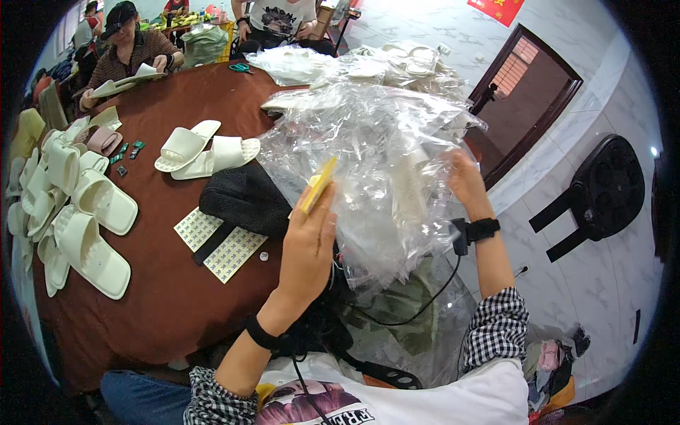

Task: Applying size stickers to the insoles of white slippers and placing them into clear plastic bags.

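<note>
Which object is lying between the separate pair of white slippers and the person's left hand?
In the head view, a black mesh-like item lies on the brown tablecloth between the white slippers and the left hand.

I'm getting a bright, mostly even feed: white glare streaks across the clear plastic bags (pixel 375 142), fisheye skewing the door frame (pixel 551 52), corners vignetted to black.

Brown-covered table (pixel 166 297) | white slippers (pixel 99 265) | clear bags (pixel 365 117) | sticker sheets (pixel 236 255) | teal scissors (pixel 241 69)
</note>
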`<state>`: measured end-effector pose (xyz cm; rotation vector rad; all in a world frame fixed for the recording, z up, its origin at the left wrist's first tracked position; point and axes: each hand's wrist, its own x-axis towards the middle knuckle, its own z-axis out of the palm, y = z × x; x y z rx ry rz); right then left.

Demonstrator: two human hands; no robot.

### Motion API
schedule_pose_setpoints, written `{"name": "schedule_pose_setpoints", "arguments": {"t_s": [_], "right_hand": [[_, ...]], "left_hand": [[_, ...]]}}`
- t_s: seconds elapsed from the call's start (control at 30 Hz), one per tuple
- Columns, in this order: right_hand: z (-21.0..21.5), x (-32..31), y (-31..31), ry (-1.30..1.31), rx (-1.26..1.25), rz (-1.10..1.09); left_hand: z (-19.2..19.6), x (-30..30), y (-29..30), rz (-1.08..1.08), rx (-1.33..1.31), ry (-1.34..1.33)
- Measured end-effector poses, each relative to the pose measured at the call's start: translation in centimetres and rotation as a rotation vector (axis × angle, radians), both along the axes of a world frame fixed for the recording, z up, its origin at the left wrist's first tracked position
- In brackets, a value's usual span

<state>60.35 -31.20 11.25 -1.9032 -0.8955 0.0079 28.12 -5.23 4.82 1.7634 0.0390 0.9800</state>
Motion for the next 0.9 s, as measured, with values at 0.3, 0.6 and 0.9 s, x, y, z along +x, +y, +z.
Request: {"name": "schedule_pose_setpoints", "arguments": {"t_s": [0.3, 0.6, 0.9], "right_hand": [[7.6, -1.3, -7.3, 0.006, 0.704, -0.249], [12.8, -2.7, -0.8, -0.023, 0.722, -0.153], [-11.2, -7.9, 8.8, -0.33, -0.704, 0.046]], "left_hand": [[-1.9, 1.1, -4.3, 0.183, 0.694, 0.115], [-5.8, 3.8, -7.6, 0.045, 1.182, 0.357], [-5.5, 1.2, -6.9, -0.165, 1.086, 0.458]]}}
